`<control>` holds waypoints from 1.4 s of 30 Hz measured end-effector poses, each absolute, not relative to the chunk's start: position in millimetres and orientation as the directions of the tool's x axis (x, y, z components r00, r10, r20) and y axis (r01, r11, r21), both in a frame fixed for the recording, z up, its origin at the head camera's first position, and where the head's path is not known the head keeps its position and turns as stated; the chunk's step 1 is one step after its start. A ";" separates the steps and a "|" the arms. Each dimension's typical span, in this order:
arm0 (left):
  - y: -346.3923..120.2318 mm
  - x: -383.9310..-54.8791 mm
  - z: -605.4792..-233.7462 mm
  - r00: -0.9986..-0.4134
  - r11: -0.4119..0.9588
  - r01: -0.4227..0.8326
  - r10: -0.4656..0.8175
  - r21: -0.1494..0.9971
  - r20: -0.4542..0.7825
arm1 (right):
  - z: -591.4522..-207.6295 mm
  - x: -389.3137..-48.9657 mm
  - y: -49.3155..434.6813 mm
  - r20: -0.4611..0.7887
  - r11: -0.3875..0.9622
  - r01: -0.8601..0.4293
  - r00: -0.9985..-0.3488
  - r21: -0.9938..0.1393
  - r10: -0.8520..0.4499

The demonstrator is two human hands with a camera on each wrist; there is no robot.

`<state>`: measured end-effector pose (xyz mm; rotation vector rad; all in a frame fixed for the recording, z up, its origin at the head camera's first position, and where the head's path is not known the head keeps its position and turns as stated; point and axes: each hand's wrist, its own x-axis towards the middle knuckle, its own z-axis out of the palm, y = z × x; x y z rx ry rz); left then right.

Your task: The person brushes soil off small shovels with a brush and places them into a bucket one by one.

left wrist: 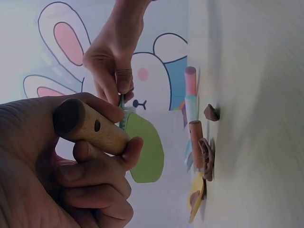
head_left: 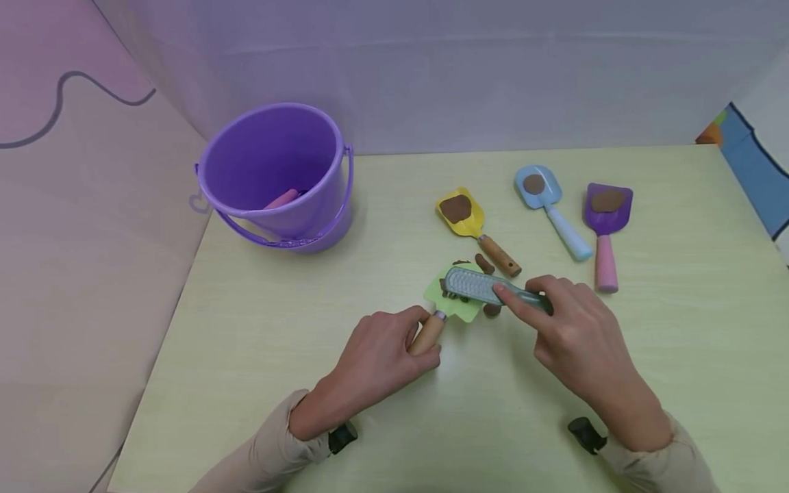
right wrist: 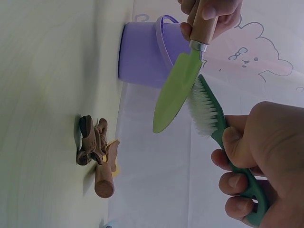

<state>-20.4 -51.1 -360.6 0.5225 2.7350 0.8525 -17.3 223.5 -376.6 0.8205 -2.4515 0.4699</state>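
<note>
My left hand [head_left: 385,352] grips the wooden handle of a light green hand trowel [right wrist: 175,92], which it holds up off the table. My right hand [head_left: 579,335] holds a green brush [head_left: 474,285] by its handle, with the index finger stretched along its back. In the right wrist view the brush's white bristles [right wrist: 203,111] meet the edge of the trowel's blade. Dark brown bits show at the blade in the head view. Below it, brown clay-like lumps [right wrist: 92,142] lie on the table. The underside of the brush is hidden from the head view.
Beyond the hands lie a yellow scoop [head_left: 474,222], a light blue scoop [head_left: 562,229] and a purple scoop [head_left: 607,219] with a pink handle, each bearing a brown patch. A purple bucket [head_left: 335,229] with something pink inside stands at the back left.
</note>
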 end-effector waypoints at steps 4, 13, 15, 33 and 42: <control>-51.7 -18.7 -360.2 -0.905 0.764 0.260 0.407 0.591 -0.128 | -377.8 -19.2 224.4 0.580 0.772 -0.621 -0.681 -0.133 -0.448; -51.7 -15.0 -360.9 -0.879 0.753 0.267 0.446 0.601 -0.170 | -380.9 -19.7 228.6 0.587 0.792 -0.586 -0.706 -0.170 -0.396; -51.5 -15.8 -361.6 -0.881 0.755 0.267 0.444 0.598 -0.167 | -380.1 -19.1 228.0 0.584 0.787 -0.590 -0.708 -0.182 -0.396; -52.7 -17.1 -361.2 -0.886 0.766 0.241 0.425 0.596 -0.188 | -377.2 -12.6 225.6 0.562 0.748 -0.635 -0.697 -0.194 -0.446; -53.8 -13.9 -361.4 -0.885 0.763 0.259 0.433 0.592 -0.171 | -378.3 -18.5 232.3 0.563 0.803 -0.581 -0.711 -0.132 -0.422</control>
